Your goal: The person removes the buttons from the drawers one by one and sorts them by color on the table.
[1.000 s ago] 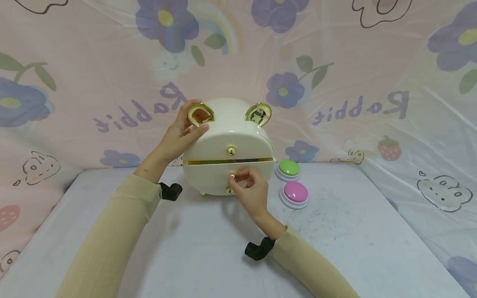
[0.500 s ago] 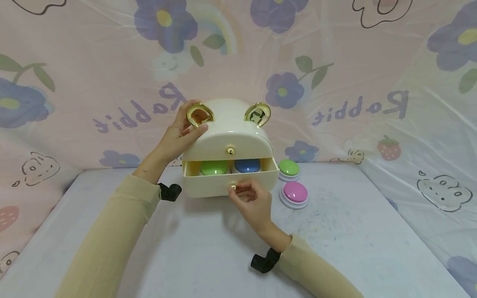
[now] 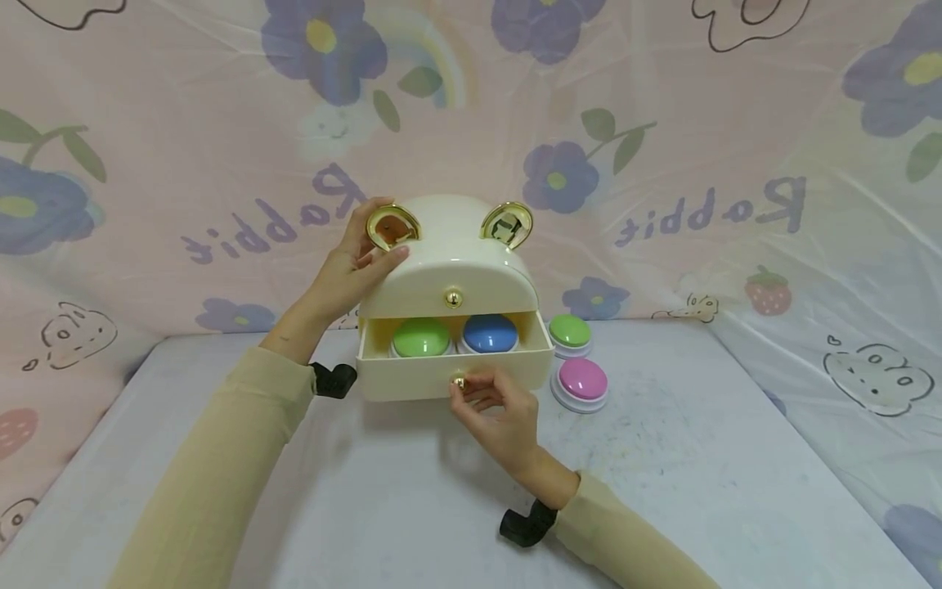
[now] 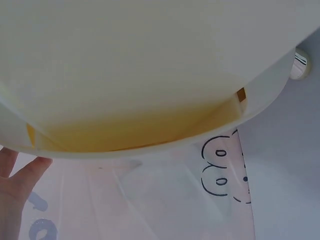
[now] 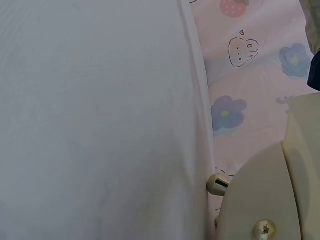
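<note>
Head view: drawer (image 3: 405,380) out, buttons (image 3: 422,336) inside, jutting from the white box (image 3: 458,229) on the table (image 3: 383,499)! Likely light, stiff, slick plastic, best taken by its knob (image 3: 459,383). Right hand (image 3: 506,419) has fingers (image 3: 486,379) pinching exactly that; left hand (image 3: 346,274) grips the box around one ear (image 3: 393,227).

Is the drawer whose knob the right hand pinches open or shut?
Open: the drawer stands out from the bear-eared cabinet, with a green push button and a blue push button visible inside.
</note>
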Demonstrator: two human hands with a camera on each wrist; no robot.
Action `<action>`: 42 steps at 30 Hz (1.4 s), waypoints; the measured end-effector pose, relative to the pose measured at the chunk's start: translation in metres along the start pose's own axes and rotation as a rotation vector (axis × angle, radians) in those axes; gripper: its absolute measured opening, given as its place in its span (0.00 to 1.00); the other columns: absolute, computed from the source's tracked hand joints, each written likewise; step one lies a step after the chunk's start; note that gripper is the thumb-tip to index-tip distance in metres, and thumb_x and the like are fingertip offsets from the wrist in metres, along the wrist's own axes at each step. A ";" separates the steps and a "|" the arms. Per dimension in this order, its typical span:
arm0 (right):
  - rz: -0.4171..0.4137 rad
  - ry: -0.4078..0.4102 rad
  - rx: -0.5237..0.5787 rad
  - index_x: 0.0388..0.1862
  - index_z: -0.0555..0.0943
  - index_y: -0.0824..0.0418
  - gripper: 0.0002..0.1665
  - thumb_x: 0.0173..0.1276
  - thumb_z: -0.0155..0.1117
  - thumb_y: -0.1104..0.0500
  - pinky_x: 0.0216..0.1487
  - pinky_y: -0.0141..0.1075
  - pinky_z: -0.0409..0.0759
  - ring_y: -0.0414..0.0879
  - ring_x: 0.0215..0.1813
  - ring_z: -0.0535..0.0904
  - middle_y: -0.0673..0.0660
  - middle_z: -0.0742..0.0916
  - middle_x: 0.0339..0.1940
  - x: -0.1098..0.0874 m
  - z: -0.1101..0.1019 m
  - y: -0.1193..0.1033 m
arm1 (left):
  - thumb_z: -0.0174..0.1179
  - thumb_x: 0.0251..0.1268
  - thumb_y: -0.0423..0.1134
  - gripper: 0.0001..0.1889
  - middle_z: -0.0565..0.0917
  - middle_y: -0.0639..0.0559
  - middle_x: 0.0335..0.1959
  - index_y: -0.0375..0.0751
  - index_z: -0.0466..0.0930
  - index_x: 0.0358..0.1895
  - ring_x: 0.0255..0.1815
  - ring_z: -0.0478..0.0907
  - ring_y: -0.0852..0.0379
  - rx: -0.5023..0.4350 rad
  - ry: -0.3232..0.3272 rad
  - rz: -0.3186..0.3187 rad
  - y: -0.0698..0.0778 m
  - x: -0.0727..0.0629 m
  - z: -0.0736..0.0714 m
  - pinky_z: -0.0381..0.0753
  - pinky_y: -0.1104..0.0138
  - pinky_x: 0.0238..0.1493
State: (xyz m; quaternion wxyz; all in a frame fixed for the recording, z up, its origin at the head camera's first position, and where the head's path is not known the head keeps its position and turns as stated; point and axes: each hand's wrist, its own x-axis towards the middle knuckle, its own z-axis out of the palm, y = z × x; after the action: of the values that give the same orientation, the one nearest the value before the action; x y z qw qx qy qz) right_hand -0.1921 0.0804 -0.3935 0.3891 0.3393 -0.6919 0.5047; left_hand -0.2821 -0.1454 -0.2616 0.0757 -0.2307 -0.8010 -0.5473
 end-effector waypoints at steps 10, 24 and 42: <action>0.070 0.016 0.006 0.33 0.78 0.67 0.11 0.52 0.72 0.69 0.24 0.27 0.80 0.45 0.23 0.84 0.60 0.87 0.26 0.001 0.004 0.000 | 0.57 0.69 0.45 0.34 0.66 0.46 0.68 0.73 0.49 0.71 0.75 0.57 0.43 0.010 0.003 -0.006 -0.001 0.001 -0.001 0.55 0.41 0.70; 0.131 0.021 0.032 0.30 0.78 0.67 0.12 0.49 0.71 0.72 0.23 0.27 0.80 0.44 0.22 0.84 0.60 0.86 0.23 -0.007 -0.004 -0.012 | 0.57 0.68 0.45 0.35 0.66 0.43 0.68 0.70 0.48 0.72 0.75 0.57 0.43 -0.009 -0.005 -0.021 -0.002 0.000 -0.003 0.56 0.43 0.70; 0.001 -0.021 0.081 0.33 0.78 0.69 0.10 0.56 0.70 0.67 0.22 0.25 0.79 0.45 0.21 0.84 0.62 0.86 0.24 -0.013 -0.010 -0.021 | 0.57 0.68 0.46 0.35 0.65 0.45 0.69 0.72 0.48 0.71 0.75 0.57 0.43 -0.008 -0.006 -0.024 -0.002 0.001 -0.002 0.57 0.45 0.70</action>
State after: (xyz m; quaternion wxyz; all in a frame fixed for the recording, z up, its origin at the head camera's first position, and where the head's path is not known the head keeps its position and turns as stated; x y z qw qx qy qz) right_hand -0.1658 0.0852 -0.3939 0.3675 0.3599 -0.6751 0.5288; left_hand -0.2841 -0.1481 -0.2623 0.0659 -0.2232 -0.8017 -0.5506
